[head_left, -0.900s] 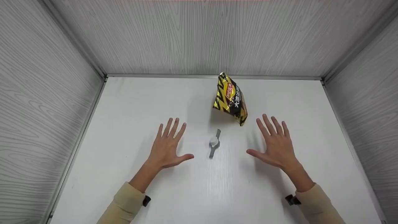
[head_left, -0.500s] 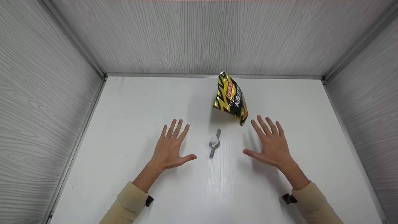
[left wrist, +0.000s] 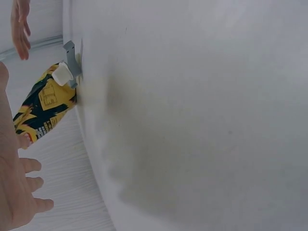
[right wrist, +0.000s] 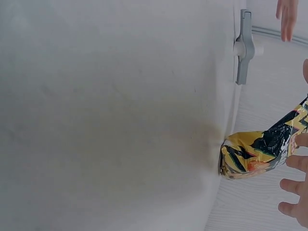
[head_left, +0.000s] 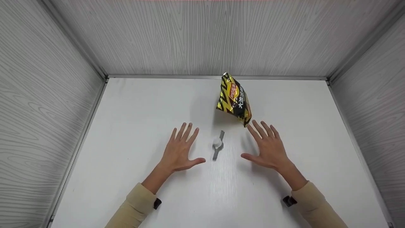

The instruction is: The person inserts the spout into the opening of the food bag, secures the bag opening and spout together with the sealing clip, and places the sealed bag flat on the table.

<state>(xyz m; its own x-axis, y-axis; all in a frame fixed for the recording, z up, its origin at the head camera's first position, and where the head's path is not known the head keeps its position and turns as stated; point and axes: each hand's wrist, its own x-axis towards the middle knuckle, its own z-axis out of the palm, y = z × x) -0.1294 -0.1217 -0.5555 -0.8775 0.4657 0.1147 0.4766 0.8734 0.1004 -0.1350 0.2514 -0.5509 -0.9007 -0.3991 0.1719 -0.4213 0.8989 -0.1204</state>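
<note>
A black-and-yellow chip bag (head_left: 234,99) stands upright on the white table, in the back middle. In front of it is a slim grey bar with a white round cap (head_left: 217,144), which looks like a bag clip with a spout. My left hand (head_left: 178,152) hovers to the bar's left with fingers spread, holding nothing. To the bar's right, my right hand (head_left: 269,148) is spread the same way, also empty; its index fingertip is near the bag's lower right corner. In the right wrist view the bar (right wrist: 245,48) and the bag (right wrist: 260,149) both show.
Grey wood-grain panels enclose the white table (head_left: 142,104) at the back (head_left: 190,38), left (head_left: 41,110) and right (head_left: 379,110). A metal strip (head_left: 158,76) runs along the back edge. Both sleeves are beige, with a dark device (head_left: 157,203) at the left cuff.
Both hands have drifted inward, the left one to the right and the right one to the left, narrowing the gap between them. The bag and the grey bar have stayed in place.
</note>
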